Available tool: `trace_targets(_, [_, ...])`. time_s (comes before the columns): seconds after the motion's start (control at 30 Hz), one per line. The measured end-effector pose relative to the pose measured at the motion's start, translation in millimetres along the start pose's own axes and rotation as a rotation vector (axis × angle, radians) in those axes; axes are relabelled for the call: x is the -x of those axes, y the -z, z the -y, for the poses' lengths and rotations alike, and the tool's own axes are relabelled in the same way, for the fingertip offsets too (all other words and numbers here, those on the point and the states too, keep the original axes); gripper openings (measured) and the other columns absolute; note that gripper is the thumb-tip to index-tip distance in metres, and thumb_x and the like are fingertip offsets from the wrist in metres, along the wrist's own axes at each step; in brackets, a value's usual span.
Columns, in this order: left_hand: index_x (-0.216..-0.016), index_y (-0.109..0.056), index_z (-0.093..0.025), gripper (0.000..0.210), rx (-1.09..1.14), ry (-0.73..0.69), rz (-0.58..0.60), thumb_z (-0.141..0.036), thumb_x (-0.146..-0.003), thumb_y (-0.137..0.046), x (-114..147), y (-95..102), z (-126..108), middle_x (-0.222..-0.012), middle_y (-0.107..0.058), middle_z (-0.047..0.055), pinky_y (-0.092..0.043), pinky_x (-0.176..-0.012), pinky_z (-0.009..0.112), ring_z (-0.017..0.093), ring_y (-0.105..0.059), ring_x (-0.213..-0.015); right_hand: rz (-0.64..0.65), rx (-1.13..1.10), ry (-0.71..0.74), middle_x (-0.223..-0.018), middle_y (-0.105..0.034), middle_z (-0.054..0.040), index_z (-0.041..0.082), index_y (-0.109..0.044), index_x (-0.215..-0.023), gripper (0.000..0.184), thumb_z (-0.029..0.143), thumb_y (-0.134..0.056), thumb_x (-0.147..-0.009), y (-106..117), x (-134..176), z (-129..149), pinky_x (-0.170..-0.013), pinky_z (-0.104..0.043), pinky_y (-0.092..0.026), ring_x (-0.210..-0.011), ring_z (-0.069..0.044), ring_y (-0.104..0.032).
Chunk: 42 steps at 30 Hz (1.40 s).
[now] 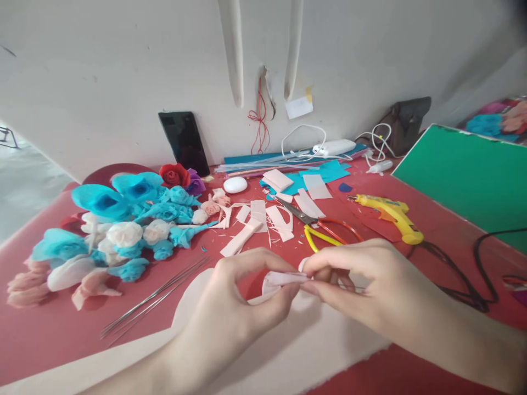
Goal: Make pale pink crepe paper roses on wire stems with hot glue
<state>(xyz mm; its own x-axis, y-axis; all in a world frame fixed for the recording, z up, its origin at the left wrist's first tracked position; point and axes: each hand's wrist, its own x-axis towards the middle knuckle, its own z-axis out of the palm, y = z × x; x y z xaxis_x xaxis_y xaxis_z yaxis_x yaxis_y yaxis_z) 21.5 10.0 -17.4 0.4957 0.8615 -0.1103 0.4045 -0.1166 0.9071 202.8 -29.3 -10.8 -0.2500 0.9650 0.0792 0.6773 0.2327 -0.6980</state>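
Between my two hands is a small pale pink paper petal [275,280], rolled or folded narrow toward its right end. My left hand [251,299] pinches it from the left with thumb and forefinger. From the right, my right hand [349,277] grips its narrow end between thumb and fingertips. Beneath both hands lies a large pale pink paper sheet [304,351]. Just beyond my fingers rest scissors [317,222] with red and yellow handles, beside cut pale paper strips [242,237].
Blue, white and pink paper flowers [135,219] crowd the left, with thin wires [156,299] nearer me. A yellow glue gun [389,214] lies right, before a green board [465,170]. A phone [185,142] leans on the wall behind; a white case [235,185] sits midway.
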Motion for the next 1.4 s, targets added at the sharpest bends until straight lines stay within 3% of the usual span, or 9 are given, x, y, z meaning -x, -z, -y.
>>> trace_targets(0.37, [-0.076,-0.066,-0.019,0.008,0.14,0.103,0.044,-0.025,-0.074,-0.06,-7,-4.4,10,-0.075,-0.07,-0.001,-0.046,-0.068,0.021,0.014,-0.063,-0.073,0.02,0.038,-0.063,-0.057,-0.061,0.005,0.021,-0.063,-0.069,0.009,0.023,-0.059,-0.076,-6,-14,-2,-0.047,-0.014,-0.039,-0.052,-0.007,-0.053])
trace_targets(0.57, [-0.068,-0.066,-0.018,0.008,0.157,0.219,-0.007,-0.023,-0.073,-0.062,-10,-5.4,5,-0.067,-0.068,-0.003,-0.045,-0.057,0.018,0.01,-0.059,-0.057,0.031,0.097,-0.026,-0.057,-0.062,0.0055,0.02,-0.064,-0.072,0.009,0.024,-0.057,-0.078,-11,-19,-12,-0.046,-0.015,-0.038,-0.05,-0.006,-0.054])
trace_targets(0.67, [-0.07,-0.067,-0.018,0.011,0.185,0.22,-0.024,-0.026,-0.074,-0.061,-12,-3.7,8,-0.065,-0.067,-0.002,-0.046,-0.057,0.02,0.011,-0.059,-0.057,-0.042,0.201,0.027,-0.06,-0.062,0.0036,0.019,-0.064,-0.074,0.011,0.02,-0.054,-0.079,-16,-19,-12,-0.049,-0.018,-0.037,-0.051,-0.008,-0.052])
trace_targets(0.77, [-0.076,-0.067,-0.018,0.015,0.228,0.188,-0.048,-0.031,-0.076,-0.06,-13,-1.6,14,-0.074,-0.069,0.0,-0.049,-0.068,0.024,0.015,-0.064,-0.071,-0.136,0.303,0.087,-0.069,-0.065,0.0008,0.019,-0.064,-0.075,0.015,0.016,-0.05,-0.08,-16,-17,-8,-0.055,-0.022,-0.038,-0.058,-0.011,-0.055])
trace_targets(0.9, [-0.077,-0.066,-0.017,0.018,0.259,0.163,-0.062,-0.033,-0.077,-0.058,-14,-0.9,19,-0.087,-0.07,0.004,-0.049,-0.081,0.03,0.021,-0.065,-0.086,-0.291,0.389,0.025,-0.083,-0.068,-0.0006,0.021,-0.063,-0.08,0.011,0.022,-0.052,-0.081,10,-11,-8,-0.064,-0.023,-0.043,-0.071,-0.013,-0.061])
trace_targets(1.07, [-0.074,-0.064,-0.018,0.016,0.286,0.154,-0.014,-0.034,-0.075,-0.061,-12,-3.5,25,-0.082,-0.071,0.003,-0.052,-0.07,0.029,0.02,-0.066,-0.08,-0.537,0.587,-0.321,-0.068,-0.062,-0.0037,0.018,-0.059,-0.072,0.023,0.038,-0.056,-0.081,66,4,-69,-0.059,-0.03,-0.043,-0.062,-0.017,-0.057])
trace_targets(1.17, [-0.076,-0.062,-0.018,0.017,0.298,0.145,-0.017,-0.035,-0.075,-0.06,-12,-4.1,28,-0.078,-0.069,0.002,-0.051,-0.067,0.027,0.019,-0.066,-0.075,-0.529,0.621,-0.523,-0.095,-0.06,-0.005,0.015,-0.058,-0.095,0.022,0.034,-0.051,-0.087,86,16,-127,-0.074,-0.034,-0.048,-0.082,-0.015,-0.057])
trace_targets(1.27, [-0.076,-0.062,-0.017,0.018,0.294,0.132,-0.025,-0.036,-0.075,-0.061,-12,-3.6,29,-0.086,-0.068,0.003,-0.049,-0.068,0.026,0.02,-0.064,-0.083,-0.452,0.533,-0.603,-0.11,-0.056,-0.0071,0.016,-0.055,-0.109,0.027,0.033,-0.05,-0.088,88,28,-171,-0.078,-0.036,-0.049,-0.092,-0.018,-0.057])
trace_targets(1.4, [-0.075,-0.062,-0.017,0.021,0.289,0.125,-0.039,-0.038,-0.075,-0.061,-12,-4.0,28,-0.081,-0.066,0.003,-0.047,-0.07,0.025,0.019,-0.063,-0.081,-0.472,0.371,-0.562,-0.108,-0.056,-0.0049,0.019,-0.057,-0.106,0.024,0.033,-0.051,-0.088,79,43,-193,-0.077,-0.033,-0.049,-0.093,-0.018,-0.057])
